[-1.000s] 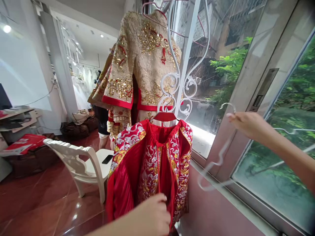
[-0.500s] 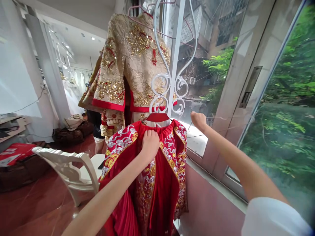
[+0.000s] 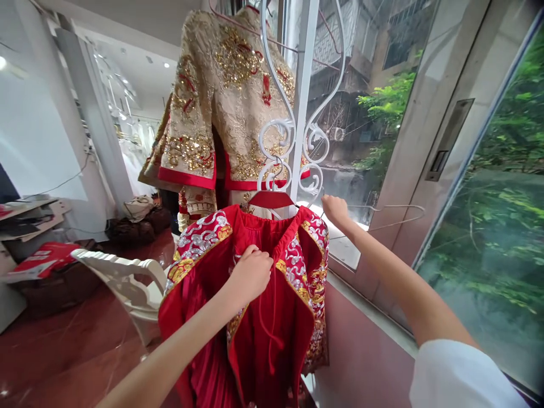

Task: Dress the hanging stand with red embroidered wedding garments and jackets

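**Two hands, one red jacket, one bare wire hanger**

Pinches with the left hand (image 3: 250,275) the front edges of the red satin jacket with silver and gold embroidered borders (image 3: 293,317), fingers closed tight on the cloth just below the collar. Holds in the right hand (image 3: 335,208) the hook end of a thin pale wire hanger (image 3: 399,206), fist closed round it, with the empty triangle pointing sideways toward the window glass (image 3: 488,226).

Place of the jacket: straight ahead, on a red hanger (image 3: 272,199) hooked into the scrollwork of a white wrought-metal stand (image 3: 300,113). Directly below a gold beaded jacket with red cuffs (image 3: 229,96), and just beside the window. Off to the left, well apart, a white plastic chair (image 3: 127,277) on the red floor.

On handling: looks limp and slick in the plain satin, stiffer and heavier along the embroidered bands. Probably weighty for a garment, and inclined to slide off anything thin. Best taken at the collar or shoulders, on the firm embroidered edge. Less wise by the loose red cord at the front, or with nails across the metallic threadwork, which seems likely to snag. As for the wire hanger: apparently light, springy and easy to bend, so safest gripped at the neck under the hook.
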`<state>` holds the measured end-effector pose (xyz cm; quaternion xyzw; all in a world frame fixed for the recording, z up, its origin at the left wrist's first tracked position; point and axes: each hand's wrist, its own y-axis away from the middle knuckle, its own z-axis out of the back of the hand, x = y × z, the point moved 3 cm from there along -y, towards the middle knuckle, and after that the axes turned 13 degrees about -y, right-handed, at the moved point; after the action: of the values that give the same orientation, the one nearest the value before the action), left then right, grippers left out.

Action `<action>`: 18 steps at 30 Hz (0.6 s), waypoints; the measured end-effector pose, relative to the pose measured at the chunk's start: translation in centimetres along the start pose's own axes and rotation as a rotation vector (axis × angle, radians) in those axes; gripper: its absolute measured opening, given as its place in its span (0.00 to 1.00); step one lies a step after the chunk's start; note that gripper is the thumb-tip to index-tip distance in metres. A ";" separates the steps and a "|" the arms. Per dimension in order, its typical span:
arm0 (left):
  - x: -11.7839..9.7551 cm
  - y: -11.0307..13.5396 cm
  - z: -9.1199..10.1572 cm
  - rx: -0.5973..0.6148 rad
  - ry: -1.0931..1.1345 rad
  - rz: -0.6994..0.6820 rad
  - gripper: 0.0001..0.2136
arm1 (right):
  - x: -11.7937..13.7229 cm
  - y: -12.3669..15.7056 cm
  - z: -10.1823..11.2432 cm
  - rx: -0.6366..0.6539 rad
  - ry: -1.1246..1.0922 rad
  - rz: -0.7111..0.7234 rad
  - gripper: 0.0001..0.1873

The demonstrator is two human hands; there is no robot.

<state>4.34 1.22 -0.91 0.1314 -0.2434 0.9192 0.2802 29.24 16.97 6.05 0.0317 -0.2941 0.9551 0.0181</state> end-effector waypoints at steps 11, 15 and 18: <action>3.2 0.2 1.1 0.165 0.334 -0.193 0.13 | 6.6 15.4 3.0 -0.425 -0.429 0.070 0.15; 4.1 -0.3 1.8 0.300 0.412 -0.214 0.15 | 12.4 23.5 0.3 -0.161 -0.965 0.207 0.14; 3.7 -0.4 2.2 0.328 0.424 -0.212 0.15 | 14.2 24.5 -1.4 -0.101 -1.118 0.109 0.13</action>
<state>1.78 2.01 2.52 0.0047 -0.0122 0.9189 0.3942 13.74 -2.25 -7.81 0.5168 -0.3055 0.7773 -0.1883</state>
